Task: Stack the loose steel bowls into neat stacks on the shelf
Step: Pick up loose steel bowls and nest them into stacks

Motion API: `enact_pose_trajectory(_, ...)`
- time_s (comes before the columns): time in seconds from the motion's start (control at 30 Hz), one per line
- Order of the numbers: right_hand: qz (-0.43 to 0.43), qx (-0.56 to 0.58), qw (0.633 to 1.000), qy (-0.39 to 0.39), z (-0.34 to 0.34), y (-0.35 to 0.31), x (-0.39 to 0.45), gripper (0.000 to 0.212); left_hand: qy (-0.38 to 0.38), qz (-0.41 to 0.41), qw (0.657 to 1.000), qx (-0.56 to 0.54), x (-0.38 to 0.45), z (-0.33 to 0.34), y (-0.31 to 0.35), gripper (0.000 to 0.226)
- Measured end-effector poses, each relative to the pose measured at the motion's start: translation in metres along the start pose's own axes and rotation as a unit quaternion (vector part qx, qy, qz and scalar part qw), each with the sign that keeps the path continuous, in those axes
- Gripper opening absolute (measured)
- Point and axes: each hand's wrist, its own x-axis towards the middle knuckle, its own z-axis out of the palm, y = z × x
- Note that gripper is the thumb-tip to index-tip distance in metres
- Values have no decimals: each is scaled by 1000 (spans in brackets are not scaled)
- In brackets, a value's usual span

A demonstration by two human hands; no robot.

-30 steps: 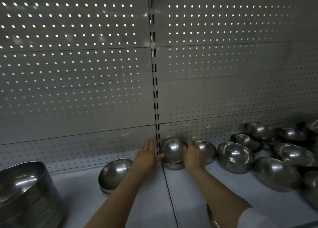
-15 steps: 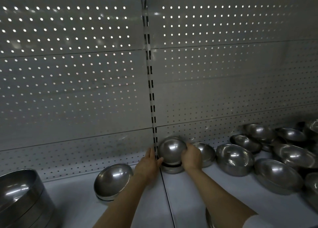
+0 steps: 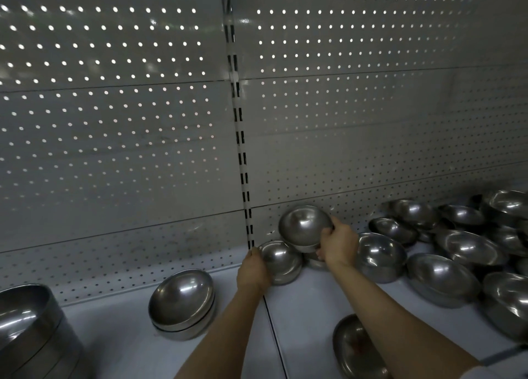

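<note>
Fingers of my right hand [image 3: 338, 245] curl round the rim of an upturned steel bowl [image 3: 304, 225], holding it raised and tilted just in front of the perforated back panel [image 3: 114, 150], with another rim nested under it. My left hand [image 3: 253, 273] grips the near left edge of a second upturned bowl [image 3: 281, 261], which rests on the white shelf [image 3: 303, 301] right by the slotted upright [image 3: 243, 164]; the raised bowl sits just above and behind it. To my right, loose bowls [image 3: 440, 278] lie scattered over the shelf, some tipped, some overlapping. To my left, a short neat stack [image 3: 183, 304] of upturned bowls stands apart, and a bigger steel tub [image 3: 25, 324] shows at the far left edge. One more bowl [image 3: 351, 347] lies under my right forearm.
</note>
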Motion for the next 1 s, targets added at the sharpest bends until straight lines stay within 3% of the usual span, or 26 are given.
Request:
enact_pose_trajectory(0.27, 7, 84, 996, 36, -16, -33, -29, 35, 84, 33, 995, -49, -21, -63, -4, 44)
enact_pose_trajectory(0.57, -18, 237, 970, -42, -4, -118, -113, 41, 191, 9, 975, -114, -79, -153, -83, 38)
enact_pose_trajectory(0.77, -10, 235, 967, -96, 9, -137, -163, 36, 201, -17, 973, -117, -115, -163, -126, 34)
enact_pose_trajectory(1.0, -5, 223, 967, -124, 15, -140, -187, 26, 178, -35, 972, -147, -117, -149, -130, 30)
